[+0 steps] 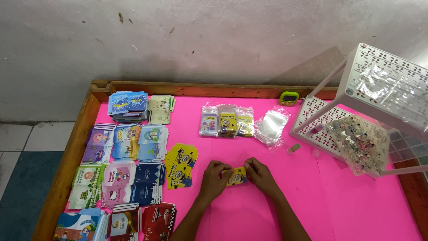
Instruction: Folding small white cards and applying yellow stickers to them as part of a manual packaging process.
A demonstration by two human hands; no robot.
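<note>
Both my hands meet over the pink table top (347,209) near its middle front. My left hand (215,177) and my right hand (258,175) together pinch a small yellow cartoon-print envelope (236,176) between their fingertips, just above the surface. A loose heap of the same yellow envelopes (180,166) lies a little to the left of my left hand. Farther back, three filled clear bags (226,120) stand in a row beside a pile of empty clear plastic bags (271,126).
Stacks of colourful printed envelopes (127,147) cover the left side. A white perforated plastic rack (356,111) holding a bag of small trinkets (359,143) fills the right. A green timer (289,97) sits at the back. A wooden rim (67,160) borders the table.
</note>
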